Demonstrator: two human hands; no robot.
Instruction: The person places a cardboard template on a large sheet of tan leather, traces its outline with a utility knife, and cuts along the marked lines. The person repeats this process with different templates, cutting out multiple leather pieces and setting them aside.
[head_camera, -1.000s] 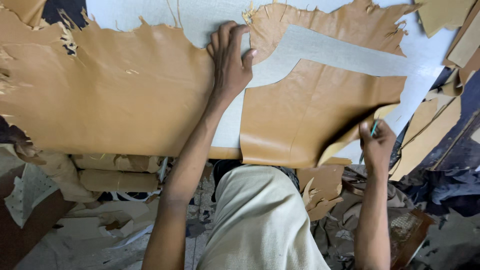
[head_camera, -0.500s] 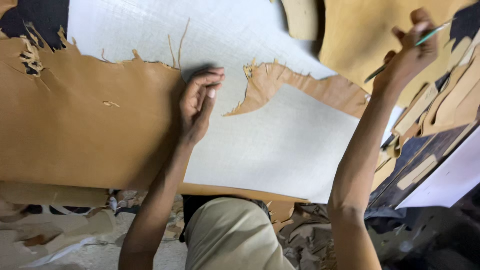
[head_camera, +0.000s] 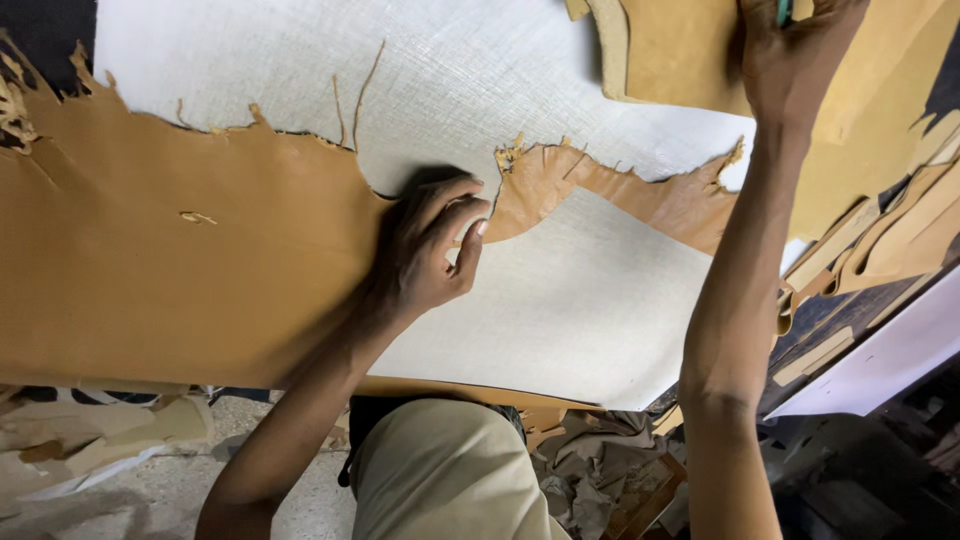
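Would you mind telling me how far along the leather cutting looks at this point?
Done: a large shape is already gone from the tan hide, baring the white cutting board. In hand: the left hand presses the hide's cut edge, while the right hand, gripping a thin green tool, rests on the cut tan piece at the far edge. Left: most of the hide is uncut.

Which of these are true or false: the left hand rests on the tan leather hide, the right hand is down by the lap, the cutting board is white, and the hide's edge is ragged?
1. The left hand rests on the tan leather hide. True.
2. The right hand is down by the lap. False: it reaches up over a cut leather piece at the far edge.
3. The cutting board is white. True.
4. The hide's edge is ragged. True.
5. Both hands are empty. False: the right hand grips a slim green tool.
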